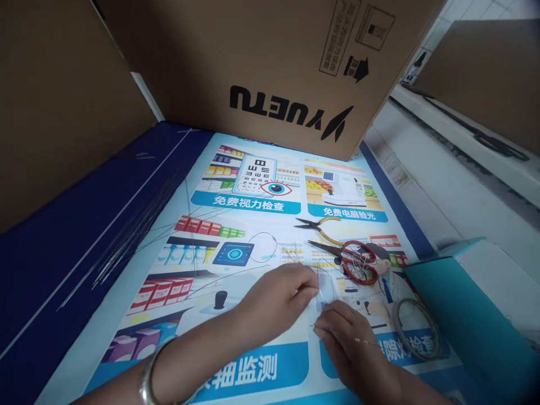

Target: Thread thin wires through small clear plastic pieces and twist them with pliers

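Note:
My left hand (289, 292), a silver bangle (147, 374) on its wrist, is closed in a pinch on a thin wire (319, 287). Just below and to the right, my right hand (352, 343) also pinches the wire, which bends in the gap between the two hands. The fine ends are too thin to follow fully. Beyond my fingers lie red-handled scissors (350, 259) with small wire pieces (358, 259) about the handles. Pliers with yellow handles (323, 226) rest behind them. A coil of wire (396, 323) lies right of my right hand.
Long loose wires (130, 236) lie along the left side of the printed sheet (291, 228). A large cardboard box (274, 56) stands at the back, with another cardboard panel (54, 112) on the left. A teal and white box (464, 298) is at the right edge.

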A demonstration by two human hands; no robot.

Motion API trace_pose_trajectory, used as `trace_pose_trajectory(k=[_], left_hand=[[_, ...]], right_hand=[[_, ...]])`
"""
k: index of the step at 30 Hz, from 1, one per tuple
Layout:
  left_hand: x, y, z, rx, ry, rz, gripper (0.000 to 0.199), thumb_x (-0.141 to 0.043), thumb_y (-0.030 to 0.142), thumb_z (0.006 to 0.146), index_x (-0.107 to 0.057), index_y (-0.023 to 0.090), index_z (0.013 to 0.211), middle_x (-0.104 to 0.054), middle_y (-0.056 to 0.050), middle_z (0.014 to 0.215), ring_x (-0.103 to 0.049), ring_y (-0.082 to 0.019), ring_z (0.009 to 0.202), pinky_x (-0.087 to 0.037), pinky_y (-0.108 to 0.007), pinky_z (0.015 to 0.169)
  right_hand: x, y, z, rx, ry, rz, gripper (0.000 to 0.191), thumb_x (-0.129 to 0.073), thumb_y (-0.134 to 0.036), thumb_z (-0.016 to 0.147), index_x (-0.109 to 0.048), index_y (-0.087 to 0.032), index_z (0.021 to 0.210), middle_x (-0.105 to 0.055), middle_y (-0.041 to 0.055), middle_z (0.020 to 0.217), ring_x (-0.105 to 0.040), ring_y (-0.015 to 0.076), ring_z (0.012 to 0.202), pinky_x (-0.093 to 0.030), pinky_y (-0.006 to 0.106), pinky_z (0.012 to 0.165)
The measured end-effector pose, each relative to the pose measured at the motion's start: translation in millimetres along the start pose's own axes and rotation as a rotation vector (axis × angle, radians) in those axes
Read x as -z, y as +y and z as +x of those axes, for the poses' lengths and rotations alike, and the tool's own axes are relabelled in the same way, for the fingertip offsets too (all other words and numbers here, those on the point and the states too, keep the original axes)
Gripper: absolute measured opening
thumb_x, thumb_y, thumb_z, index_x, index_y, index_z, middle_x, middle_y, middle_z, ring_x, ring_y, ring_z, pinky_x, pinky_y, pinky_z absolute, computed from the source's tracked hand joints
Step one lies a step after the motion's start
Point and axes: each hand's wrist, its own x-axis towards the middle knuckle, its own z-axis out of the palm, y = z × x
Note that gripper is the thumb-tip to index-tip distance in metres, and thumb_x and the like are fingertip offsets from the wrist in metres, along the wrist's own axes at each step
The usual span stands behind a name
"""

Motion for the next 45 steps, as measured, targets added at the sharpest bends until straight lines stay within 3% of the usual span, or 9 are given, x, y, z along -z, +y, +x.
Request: trace_pose_trajectory(k=[2,5,13,20,30,42,45], left_hand=[[1.7,1,-2,-0.086,-0.102,0.176,0.017,-0.044,0.017,0.083,-0.058,0.020,0.074,-0.060,-0.002,0.075,-0.052,-0.018,0.073,-0.038,-0.029,0.066],[1.1,1,-6,-0.184,-0.204,0.260,0.019,-0.045,0.014,0.081,-0.061,0.020,0.072,-0.061,-0.003,0.071,-0.054,-0.019,0.072,-0.038,-0.030,0.066],[-7.9,0,-7,-0.199,-0.273,0.405,0.011,-0.055,0.013,0.075,-0.063,0.019,0.071,-0.063,-0.004,0.073,-0.056,-0.020,0.074,-0.038,-0.030,0.066],[-14.5,1,-5,-0.172,-0.246,0.459,0.013,-0.053,0.019,0.080,-0.062,0.019,0.071,-0.064,-0.004,0.073,-0.056,-0.020,0.073,-0.038,-0.031,0.064],[-10.8,3,-4,-0.107,-0.197,0.358,0.017,-0.046,0.019,0.083,-0.059,0.019,0.073,-0.061,-0.003,0.076,-0.054,-0.018,0.074,-0.038,-0.028,0.065],[-23.6,5,-6,-0.025,-0.123,0.174,0.013,-0.048,0.018,0.082,-0.055,0.019,0.072,-0.057,-0.001,0.075,-0.051,-0.016,0.075,-0.037,-0.027,0.065],[-23.0,6,-6,0.015,-0.103,0.088,0.013,-0.050,0.020,0.083,-0.057,0.020,0.072,-0.057,0.000,0.074,-0.052,-0.015,0.075,-0.038,-0.026,0.066]], right_hand=[[1,1,-1,-0.013,0.010,0.023,0.013,-0.042,-0.014,0.087,-0.054,-0.019,0.085,-0.057,0.0051,0.079,-0.051,0.0163,0.072,-0.042,0.029,0.065],[1,2,-1,-0.024,0.015,0.057,0.013,-0.043,-0.014,0.087,-0.054,-0.019,0.082,-0.057,0.0044,0.077,-0.051,0.0158,0.071,-0.042,0.028,0.064],[0,4,0,-0.047,0.017,0.118,0.013,-0.044,-0.014,0.087,-0.052,-0.019,0.079,-0.057,0.0031,0.075,-0.050,0.0151,0.070,-0.040,0.028,0.064],[3,2,2,-0.103,0.067,0.215,0.013,-0.044,-0.017,0.087,-0.053,-0.019,0.078,-0.056,0.0020,0.071,-0.051,0.0148,0.068,-0.041,0.027,0.062],[14,7,2,-0.216,0.155,0.427,0.010,-0.047,-0.022,0.087,-0.053,-0.019,0.080,-0.053,0.0014,0.072,-0.049,0.0135,0.065,-0.039,0.026,0.058],[12,5,3,-0.181,0.197,0.516,0.013,-0.049,-0.019,0.086,-0.056,-0.018,0.076,-0.054,0.0009,0.069,-0.051,0.0133,0.066,-0.040,0.026,0.061],[11,5,2,-0.228,0.209,0.567,0.012,-0.050,-0.021,0.086,-0.056,-0.018,0.075,-0.054,0.0012,0.070,-0.051,0.0138,0.068,-0.039,0.027,0.063]])
